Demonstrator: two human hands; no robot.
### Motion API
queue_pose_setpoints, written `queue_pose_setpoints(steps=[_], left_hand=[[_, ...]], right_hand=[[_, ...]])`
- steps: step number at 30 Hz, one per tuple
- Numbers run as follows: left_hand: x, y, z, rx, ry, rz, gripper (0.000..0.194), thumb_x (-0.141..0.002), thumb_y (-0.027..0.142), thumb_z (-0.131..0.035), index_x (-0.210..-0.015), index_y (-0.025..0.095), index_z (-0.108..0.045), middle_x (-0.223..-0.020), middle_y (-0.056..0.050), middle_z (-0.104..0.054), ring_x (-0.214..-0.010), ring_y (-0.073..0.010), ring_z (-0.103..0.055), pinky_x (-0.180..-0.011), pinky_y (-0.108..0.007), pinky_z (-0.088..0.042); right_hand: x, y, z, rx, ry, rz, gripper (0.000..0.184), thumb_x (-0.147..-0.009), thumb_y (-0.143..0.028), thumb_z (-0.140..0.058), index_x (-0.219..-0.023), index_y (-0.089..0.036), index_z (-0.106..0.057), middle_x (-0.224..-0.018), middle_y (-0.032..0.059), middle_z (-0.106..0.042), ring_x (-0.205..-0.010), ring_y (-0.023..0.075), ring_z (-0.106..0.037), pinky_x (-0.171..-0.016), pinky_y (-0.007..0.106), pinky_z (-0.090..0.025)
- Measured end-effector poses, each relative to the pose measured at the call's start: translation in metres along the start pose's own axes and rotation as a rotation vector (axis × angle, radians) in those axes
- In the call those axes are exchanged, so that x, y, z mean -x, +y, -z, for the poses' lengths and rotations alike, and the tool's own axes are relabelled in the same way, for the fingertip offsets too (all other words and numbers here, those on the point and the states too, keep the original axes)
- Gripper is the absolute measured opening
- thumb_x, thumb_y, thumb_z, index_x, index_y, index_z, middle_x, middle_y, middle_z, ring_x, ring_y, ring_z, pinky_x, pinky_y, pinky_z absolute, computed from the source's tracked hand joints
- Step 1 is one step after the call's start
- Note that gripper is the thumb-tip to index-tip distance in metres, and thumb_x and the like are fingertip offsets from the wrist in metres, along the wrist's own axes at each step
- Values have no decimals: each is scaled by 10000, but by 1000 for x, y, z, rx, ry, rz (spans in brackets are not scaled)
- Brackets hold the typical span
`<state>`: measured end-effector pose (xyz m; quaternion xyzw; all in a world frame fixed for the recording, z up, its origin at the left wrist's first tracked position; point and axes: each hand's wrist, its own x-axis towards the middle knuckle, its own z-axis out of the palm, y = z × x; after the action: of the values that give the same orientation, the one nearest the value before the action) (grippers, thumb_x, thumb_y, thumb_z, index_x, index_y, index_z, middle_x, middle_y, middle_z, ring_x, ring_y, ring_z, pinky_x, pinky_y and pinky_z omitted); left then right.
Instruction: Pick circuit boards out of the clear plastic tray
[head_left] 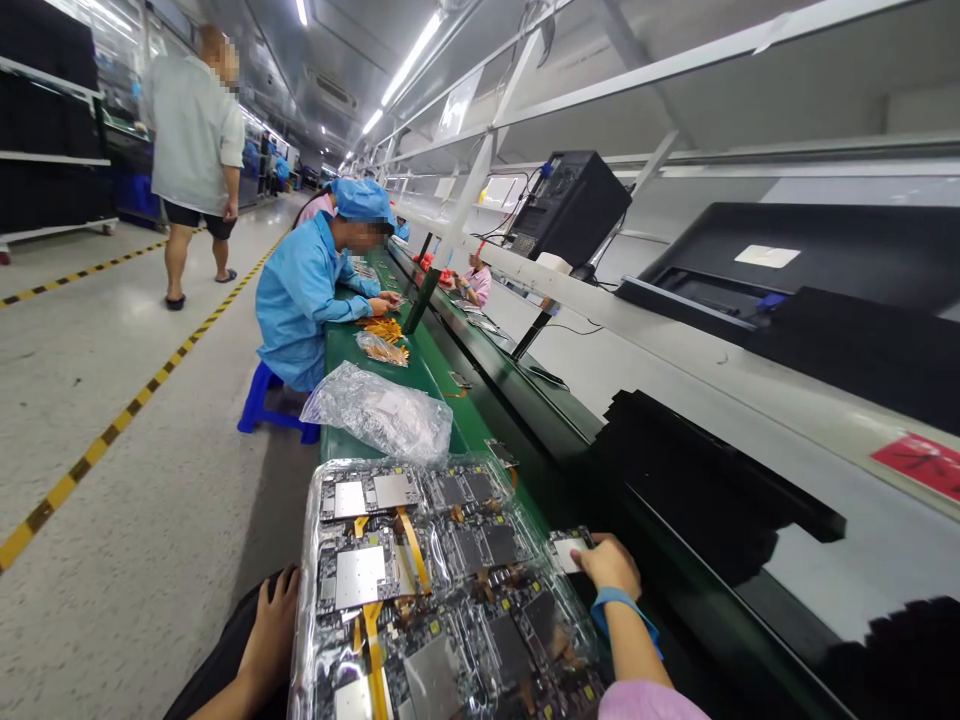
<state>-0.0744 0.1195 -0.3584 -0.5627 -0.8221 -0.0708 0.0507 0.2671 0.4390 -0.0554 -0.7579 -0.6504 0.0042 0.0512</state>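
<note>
My right hand [615, 568], with a blue band at the wrist, is closed on the edge of a small circuit board [567, 553] that has a silver metal shield. The board is just beyond the right side of a clear plastic tray [306, 560], over the dark belt strip. In the tray lie several circuit boards [360, 577], some with silver shields and orange flex cables [413, 550]. My left hand [274, 622] lies on my dark-clothed leg, close against the tray's left edge. Its fingers are stretched out and hold nothing.
Behind the tray, a crumpled clear plastic bag [386, 410] lies on the green bench [341, 352]. A co-worker in blue [300, 290] sits further along, near bagged orange flex cables [382, 348]. Other boards [501, 453] sit along the belt. A shelf frame [750, 370] slants overhead on the right.
</note>
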Motion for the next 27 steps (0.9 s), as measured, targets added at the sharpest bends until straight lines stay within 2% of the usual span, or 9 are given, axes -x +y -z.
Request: queue_pose_setpoints(steps=[4,9,12,14,16,18,20,23,27], left_hand=[[0,-2,10,51,5,12,767,-836,-19,-439,-1537,293,-428,-1429,-166,-608,-1313,-388,-569,-1097,-657,-435],[0,-6,12,93,-54,15,734,-823,-39,-418,-1480,273,-514,-1456,-169,-585,-1322,-380,-567,-1106,-656,-434],[1,-9,15,120,-76,18,702,-825,-37,-418,-1455,242,-552,-1466,-185,-572,-1333,-389,-555,-1122,-661,-411],[2,-11,20,121,-107,22,700,-835,-37,-396,-1463,232,-547,-1479,-185,-559,-1333,-383,-553,-1130,-657,-400],[2,-12,25,118,-139,19,681,-850,-28,-378,-1467,205,-547,-1494,-194,-541,-1340,-387,-540,-1138,-656,-386],[3,-12,30,123,-154,14,647,-868,-6,-379,-1465,175,-552,-1509,-203,-522,-1357,-400,-516,-1149,-658,-365],[3,-12,34,123,-167,6,617,-884,20,-395,-1461,164,-559,-1518,-205,-511,-1375,-415,-491,-1155,-667,-346],[3,-11,38,93,-186,-2,591,-893,39,-401,-1453,137,-566,-1506,-229,-515,-1389,-432,-469,-1148,-667,-344],[0,-13,42,96,-187,28,610,-879,44,-409,-1467,129,-546,-1464,-243,-551,-1373,-427,-483,-1122,-650,-376]], right_hand=[[13,-6,17,-5,8,-5,339,-889,-274,-611,-1200,-206,-729,-1224,184,-702,-1165,357,-661,-941,406,-528],[25,-16,41,-51,-31,15,197,-820,-263,-726,-1006,-262,-793,-1070,79,-770,-1043,299,-709,-843,339,-537],[38,-23,75,-164,59,90,183,-808,-241,-733,-981,-250,-793,-963,59,-783,-1013,279,-712,-837,340,-525],[56,-32,104,-382,108,197,245,-787,-285,-755,-1020,-214,-786,-883,76,-776,-905,271,-719,-778,351,-533],[85,-47,130,-640,12,317,413,-722,-394,-818,-1074,-182,-770,-846,90,-765,-792,255,-706,-686,344,-536],[121,-68,144,-804,-215,409,603,-633,-503,-877,-1120,-171,-751,-830,90,-756,-725,234,-685,-622,327,-524],[156,-91,139,-875,-452,454,709,-589,-534,-900,-1167,-164,-723,-805,80,-746,-675,203,-658,-586,302,-496],[191,-121,102,-922,-702,451,728,-579,-485,-905,-1186,-149,-688,-760,52,-723,-608,152,-594,-550,270,-439],[199,-142,44,-950,-793,384,625,-571,-374,-897,-1113,-147,-682,-680,-9,-672,-539,106,-511,-530,251,-409]])
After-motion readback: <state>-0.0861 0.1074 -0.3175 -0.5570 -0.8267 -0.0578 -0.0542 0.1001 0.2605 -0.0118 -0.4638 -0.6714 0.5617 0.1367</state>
